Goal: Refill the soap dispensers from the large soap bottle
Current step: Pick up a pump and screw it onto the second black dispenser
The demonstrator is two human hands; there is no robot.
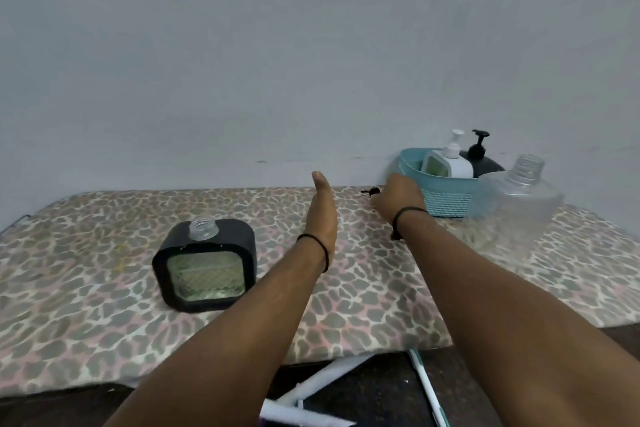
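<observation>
Soap bottle (523,198), large, clear and uncapped, stands at the far right of the leopard-print tabletop (86,315), touching the right side of a teal basket (446,194) that holds a white pump dispenser (450,163) and a black pump dispenser (483,161). Well apart to the left sits a square black dispenser (206,267) with its threaded neck bare and a greenish window on its front. Between them, the left hand (323,204) stretches forward, released, fingers straight and edge-on. The right hand (398,198) reaches toward the basket's near corner, fingers curled around a small black piece, apparently the pump head (370,191) of the open dispenser; the exact grip is hard to make out. The step in hand looks like handling that pump, either setting it aside or fetching it back. The level in the black dispenser cannot be read, so the next move is either lifting the large bottle to pour into that narrow neck or screwing the pump home.
</observation>
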